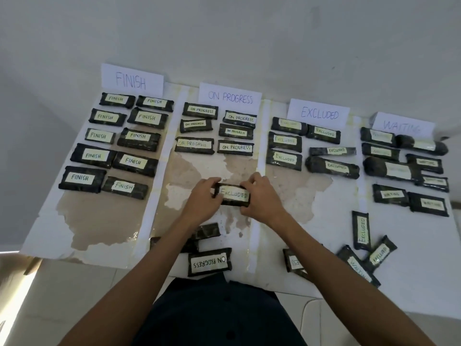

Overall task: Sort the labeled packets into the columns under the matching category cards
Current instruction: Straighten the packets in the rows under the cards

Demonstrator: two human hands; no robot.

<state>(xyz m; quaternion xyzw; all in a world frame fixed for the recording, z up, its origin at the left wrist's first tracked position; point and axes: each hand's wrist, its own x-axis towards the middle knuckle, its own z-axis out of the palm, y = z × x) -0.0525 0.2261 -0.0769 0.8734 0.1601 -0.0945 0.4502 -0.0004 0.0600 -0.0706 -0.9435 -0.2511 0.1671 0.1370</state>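
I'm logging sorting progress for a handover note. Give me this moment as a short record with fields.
held packet: labelled EXCLUDED
grip: left hand and right hand pinch its ends
location: lane under ON PROGRESS card
destination: column under EXCLUDED card
unsorted: several at near edge of table, one an upside-down ON PROGRESS packet

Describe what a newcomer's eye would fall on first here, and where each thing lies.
The left hand and right hand grip an EXCLUDED packet by its ends in the middle, below the ON PROGRESS packets. Along the far edge sit white category cards, from the FINISH card at left to the WAITING card at right, with dark labeled packets in columns beneath. Loose packets lie at the near edge.
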